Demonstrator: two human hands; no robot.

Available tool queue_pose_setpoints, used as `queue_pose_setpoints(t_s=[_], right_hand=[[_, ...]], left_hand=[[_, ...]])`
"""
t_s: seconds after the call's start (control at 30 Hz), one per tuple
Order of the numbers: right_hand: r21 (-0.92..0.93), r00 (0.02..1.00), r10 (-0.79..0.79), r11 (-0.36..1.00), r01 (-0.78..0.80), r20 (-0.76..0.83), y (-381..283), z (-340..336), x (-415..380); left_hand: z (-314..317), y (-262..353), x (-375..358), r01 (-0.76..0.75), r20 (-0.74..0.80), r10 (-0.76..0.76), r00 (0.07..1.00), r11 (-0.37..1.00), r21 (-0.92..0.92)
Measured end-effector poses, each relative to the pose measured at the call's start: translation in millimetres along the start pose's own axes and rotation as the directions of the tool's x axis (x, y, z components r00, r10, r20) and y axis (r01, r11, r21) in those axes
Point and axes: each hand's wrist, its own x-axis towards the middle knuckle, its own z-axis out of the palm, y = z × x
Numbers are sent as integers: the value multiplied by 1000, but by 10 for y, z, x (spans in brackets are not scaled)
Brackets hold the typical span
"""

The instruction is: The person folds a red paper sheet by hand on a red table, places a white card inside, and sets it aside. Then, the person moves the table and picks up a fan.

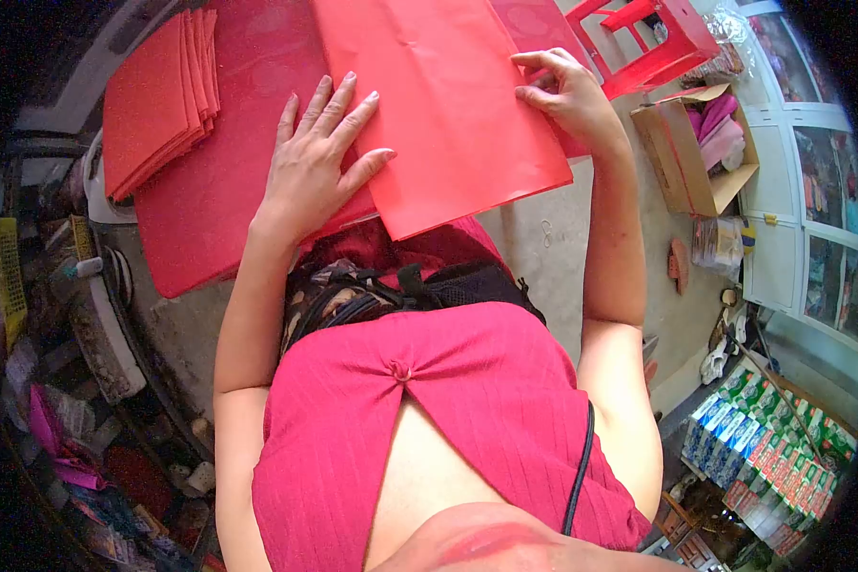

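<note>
Head view: red paper work on a red-covered surface, seen from above the person's chest
Left hand [316, 157]: flat, palm down, fingers spread apart, pressing on the left edge of the red sheet [448, 105] where it meets the red table cover [210, 210]
Right hand [567, 91]: fingers curled together, thumb and fingertips pinching the right edge of the red sheet near its upper part
Red sheet: large, smooth, lying tilted across the middle of the surface; lower corner hanging past the table edge above the lap
Hold: both hands touching the sheet, one on each side; sheet flat between them
Stack of folded red papers [157, 100]: at upper left on the table cover, fanned slightly, well apart from the left hand
Red plastic stool [653, 38]: upper right, on the floor beyond the right hand
Cardboard box [691, 153]: right of the right forearm, open, with pink and purple goods inside
Floor [543, 248]: grey concrete, bare between table and box
Cartons [763, 429]: lower right, rows of blue, green and red packs standing close together
Cabinet [801, 191]: white, glass-fronted, at far right
Clutter at left: mixed small items along the dark edge, too blurred to name
Clothing: pink ribbed top [448, 410] filling the lower middle of the view
</note>
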Motion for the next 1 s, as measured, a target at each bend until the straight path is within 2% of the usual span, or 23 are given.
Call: queue_pose_setpoints(t_s=[0.13, 0.37, 0.73, 1.0], right_hand=[[22, 998, 39, 999, -40, 40, -17, -7, -9], [52, 1000, 21, 998, -21, -2, -8, 8, -18], [-6, 1000, 12, 1000, -12, -20, -30, 4, -32], [56, 999, 47, 997, -47, -7, -63, -8, -50]], left_hand=[[12, -7, -1, -11, -13, 11, 1000, 1000, -2], [1, 6, -3, -3, 0, 3, 1000, 1000, -7], [-45, 32, -5, 13, 44, -13, 999, 1000, -5], [-62, 33, 5, 5, 42, -4, 999, 1000, -9]])
